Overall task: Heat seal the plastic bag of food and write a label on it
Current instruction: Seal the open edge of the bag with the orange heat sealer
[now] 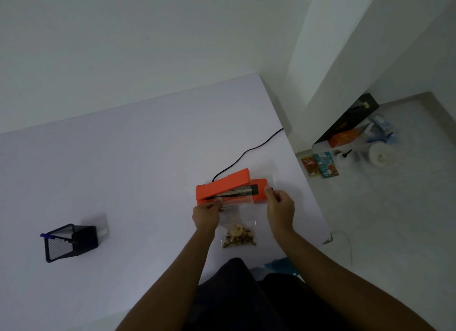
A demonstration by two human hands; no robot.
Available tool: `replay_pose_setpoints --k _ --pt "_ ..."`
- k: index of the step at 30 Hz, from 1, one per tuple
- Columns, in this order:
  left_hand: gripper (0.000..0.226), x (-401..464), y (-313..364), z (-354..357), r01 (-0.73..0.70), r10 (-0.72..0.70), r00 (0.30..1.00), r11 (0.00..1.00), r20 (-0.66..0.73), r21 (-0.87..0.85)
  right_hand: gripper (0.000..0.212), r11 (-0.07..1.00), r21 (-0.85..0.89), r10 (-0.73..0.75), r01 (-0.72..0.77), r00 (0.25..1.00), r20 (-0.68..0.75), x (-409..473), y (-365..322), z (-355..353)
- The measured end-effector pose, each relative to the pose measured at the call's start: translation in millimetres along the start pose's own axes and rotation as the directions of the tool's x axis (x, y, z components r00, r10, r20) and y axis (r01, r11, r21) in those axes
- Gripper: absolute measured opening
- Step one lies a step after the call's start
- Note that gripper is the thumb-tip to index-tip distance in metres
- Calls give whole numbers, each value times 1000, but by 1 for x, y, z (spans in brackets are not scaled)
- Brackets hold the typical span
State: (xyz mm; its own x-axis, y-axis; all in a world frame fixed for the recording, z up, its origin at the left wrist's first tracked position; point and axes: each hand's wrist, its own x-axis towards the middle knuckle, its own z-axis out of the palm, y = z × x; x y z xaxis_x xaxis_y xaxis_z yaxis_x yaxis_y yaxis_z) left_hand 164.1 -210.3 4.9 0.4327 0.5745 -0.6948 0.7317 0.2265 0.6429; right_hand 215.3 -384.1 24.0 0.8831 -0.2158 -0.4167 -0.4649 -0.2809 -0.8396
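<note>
An orange heat sealer (229, 185) sits on the white table (138, 158) with its lid raised, its black cord (249, 153) running off to the back right. A clear plastic bag (238, 234) holding nuts and dried food lies in front of it, its open top edge laid across the sealing strip. My left hand (206, 213) pinches the bag's top left corner at the sealer's left end. My right hand (280, 207) pinches the top right corner by the sealer's right end.
A black mesh pen holder (70, 241) lies tipped on the table at the left, with a blue pen (49, 236) poking from it. The table's right edge is close to the sealer. Boxes, packets and containers (350, 143) stand on the floor at the right.
</note>
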Motion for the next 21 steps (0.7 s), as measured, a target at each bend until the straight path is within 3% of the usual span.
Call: replay_pose_setpoints --k 8,16,21 --pt "23 1 0 0 14 -13 1000 1000 -15 14 32 944 96 -331 316 908 258 -9 -72 0" --pt "19 0 3 0 8 -7 1000 999 -19 34 35 935 137 -354 327 876 327 -12 -77 -3" --pt "18 0 5 0 12 -12 1000 999 -23 33 21 933 134 -360 334 871 335 -11 -81 -5"
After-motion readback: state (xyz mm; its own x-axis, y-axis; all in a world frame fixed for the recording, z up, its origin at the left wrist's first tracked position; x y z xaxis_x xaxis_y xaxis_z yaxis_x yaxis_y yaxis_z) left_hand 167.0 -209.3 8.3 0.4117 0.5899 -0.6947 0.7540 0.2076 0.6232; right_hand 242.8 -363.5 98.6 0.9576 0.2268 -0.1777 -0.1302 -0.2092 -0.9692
